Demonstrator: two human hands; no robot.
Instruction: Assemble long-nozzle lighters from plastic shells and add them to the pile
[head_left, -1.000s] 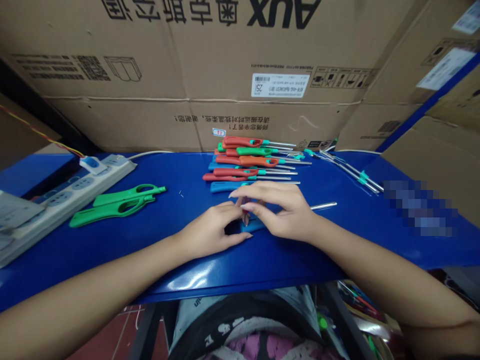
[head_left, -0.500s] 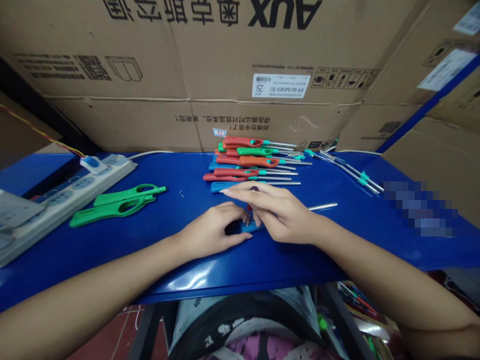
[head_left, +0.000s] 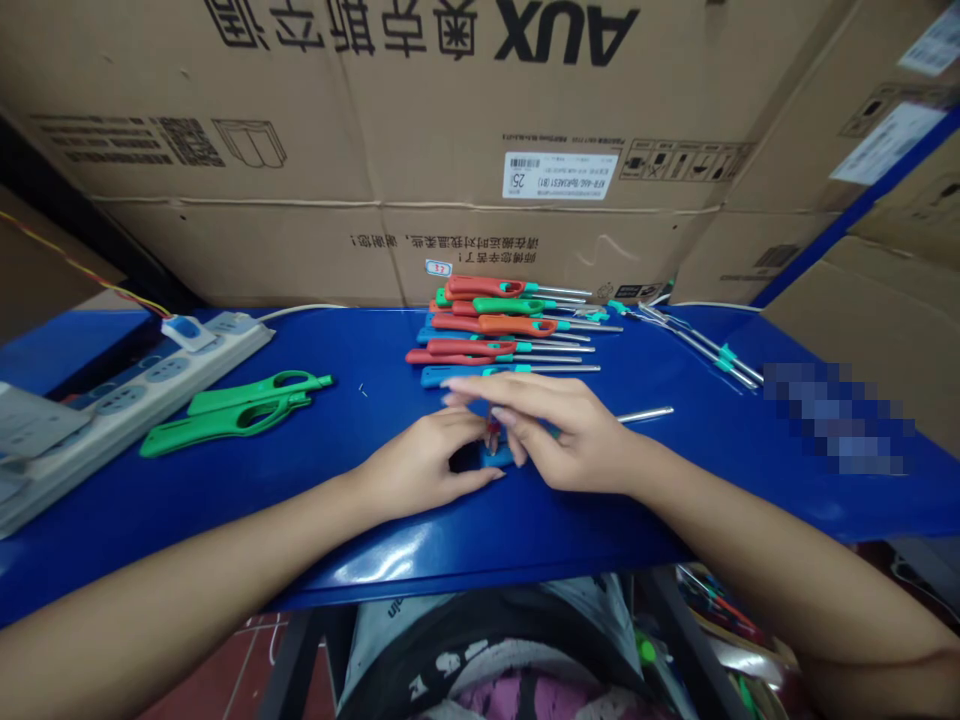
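My left hand [head_left: 427, 465] curls over the near end of a blue-handled lighter [head_left: 496, 457] lying on the blue table [head_left: 390, 400], and holds it down. My right hand [head_left: 559, 425] lies over the same handle, its fingers pinching a small part at the handle's middle. The lighter's metal rod [head_left: 645, 413] sticks out to the right past my right hand. Most of the handle is hidden under both hands.
A stack of red, orange, green and blue long-nosed lighters [head_left: 495, 325] lies just behind my hands. Loose metal rods with teal collars [head_left: 705, 345] lie at the right. Two green handle shells [head_left: 232, 410] and a white power strip [head_left: 135, 385] are at the left. Cardboard boxes [head_left: 450, 150] wall the back.
My right-hand fingers have shifted slightly over the blue handle, from raised and spread to pinching lower at its middle. My left hand has stayed in place.
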